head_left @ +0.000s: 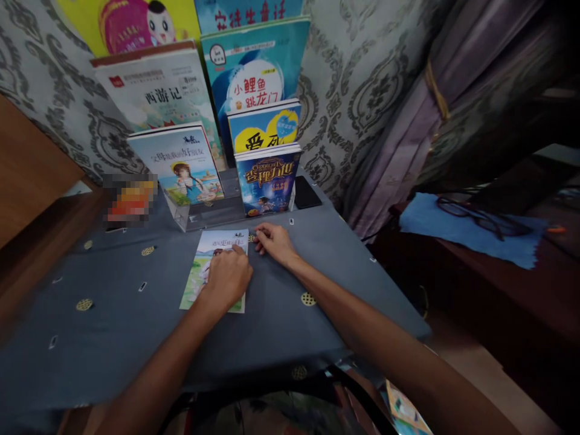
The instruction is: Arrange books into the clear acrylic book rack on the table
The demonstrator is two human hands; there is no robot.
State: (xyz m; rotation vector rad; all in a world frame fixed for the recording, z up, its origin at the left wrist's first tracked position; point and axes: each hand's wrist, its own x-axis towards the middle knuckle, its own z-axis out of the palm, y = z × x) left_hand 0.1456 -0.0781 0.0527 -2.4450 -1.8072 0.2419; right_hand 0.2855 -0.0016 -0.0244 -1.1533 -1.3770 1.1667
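A thin paperback book (194, 284) with a green and pale blue illustrated cover lies flat on the cloth-covered table. My left hand (229, 272) rests on top of its cover, fingers mostly folded under and one fingertip near the printed title. Part of the cover is hidden beneath that hand. Just past the book's right edge, my right hand (274, 243) sits low at the tabletop with its fingers loosely curled in. I see nothing held in it.
A clear display stand (190, 220) behind the book holds a blue illustrated book (181, 163), a dark blue book (267, 181) and several more. A black phone (307, 192) lies right of it. Glasses (480, 214) rest on a blue cloth (421, 220) at the right.
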